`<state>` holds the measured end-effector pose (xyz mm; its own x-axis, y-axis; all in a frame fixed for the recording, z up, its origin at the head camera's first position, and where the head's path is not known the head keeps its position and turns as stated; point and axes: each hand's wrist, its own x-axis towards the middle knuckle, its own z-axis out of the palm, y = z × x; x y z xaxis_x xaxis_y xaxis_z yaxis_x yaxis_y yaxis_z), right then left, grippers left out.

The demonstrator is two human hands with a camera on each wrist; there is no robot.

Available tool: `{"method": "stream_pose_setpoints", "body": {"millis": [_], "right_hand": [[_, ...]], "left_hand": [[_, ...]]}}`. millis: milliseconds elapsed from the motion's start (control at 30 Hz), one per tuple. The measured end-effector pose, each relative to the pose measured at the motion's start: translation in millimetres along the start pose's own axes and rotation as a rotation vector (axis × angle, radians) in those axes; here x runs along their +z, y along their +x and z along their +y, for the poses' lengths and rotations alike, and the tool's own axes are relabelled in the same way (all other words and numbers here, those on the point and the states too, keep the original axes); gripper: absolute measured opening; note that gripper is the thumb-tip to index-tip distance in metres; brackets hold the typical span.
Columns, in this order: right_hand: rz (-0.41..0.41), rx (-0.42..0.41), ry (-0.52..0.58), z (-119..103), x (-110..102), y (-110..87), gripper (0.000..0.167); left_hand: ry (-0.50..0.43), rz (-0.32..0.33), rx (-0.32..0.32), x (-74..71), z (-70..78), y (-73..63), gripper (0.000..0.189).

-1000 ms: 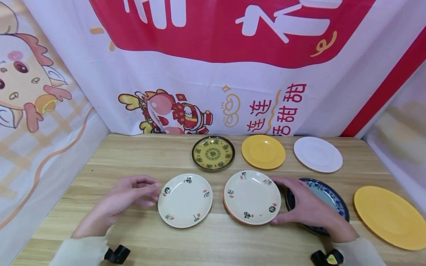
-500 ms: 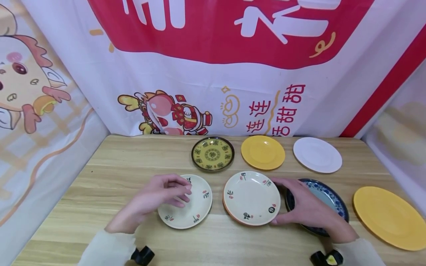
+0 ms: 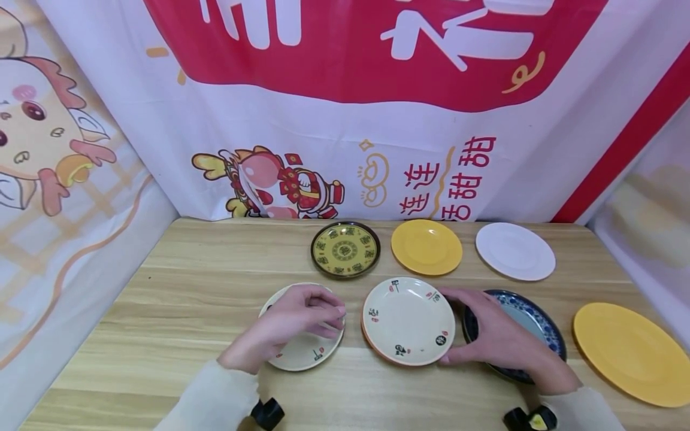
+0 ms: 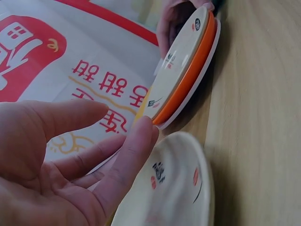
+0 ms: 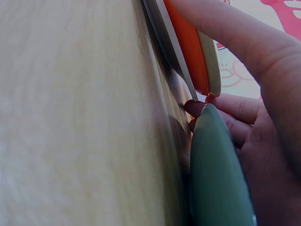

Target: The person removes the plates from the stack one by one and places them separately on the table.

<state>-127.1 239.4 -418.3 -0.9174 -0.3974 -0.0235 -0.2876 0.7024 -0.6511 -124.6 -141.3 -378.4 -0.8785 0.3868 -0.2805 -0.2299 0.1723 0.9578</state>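
My right hand grips the right edge of a small stack of plates, thumb at the near side and fingers at the far side. On top is a cream plate with black and red characters; in the left wrist view an orange plate and a white plate show beneath it. Over a matching single cream plate hovers my left hand, fingers loosely bent, holding nothing. It hides much of that plate. A blue-patterned plate lies partly under my right hand and forearm.
Along the back of the wooden table sit a dark-rimmed olive plate, a small yellow plate and a white plate. A larger yellow plate lies at the right. Printed cloth hangs behind.
My left hand has moved right, from beside the single cream plate to over it. The right hand and the stack stay where they were.
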Motion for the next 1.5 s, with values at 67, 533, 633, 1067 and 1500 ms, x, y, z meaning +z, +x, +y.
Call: {"method": "stream_pose_setpoints", "body": {"millis": [67,533,633,1067,1500], "right_hand": [[0.0,0.001,0.002,-0.2,0.1,-0.3,0.107],[0.001,-0.016,0.007,1.0,0.7,0.6,0.107],[0.003,-0.021,0.007,0.9,0.9,0.6,0.107],[-0.004,-0.008,0.011,-2.1,-1.1,0.1,0.107],[-0.001,-0.007,0.011,-1.6,-0.8,-0.6,0.107]], "left_hand": [[-0.006,-0.003,-0.01,5.4,0.2,2.2,0.039],[0.013,0.016,-0.05,26.9,3.4,8.6,0.042],[0.01,0.02,-0.05,30.5,4.0,10.6,0.041],[0.061,0.04,-0.072,37.4,4.8,14.0,0.04],[0.151,0.083,-0.065,45.8,6.4,16.0,0.042]]}}
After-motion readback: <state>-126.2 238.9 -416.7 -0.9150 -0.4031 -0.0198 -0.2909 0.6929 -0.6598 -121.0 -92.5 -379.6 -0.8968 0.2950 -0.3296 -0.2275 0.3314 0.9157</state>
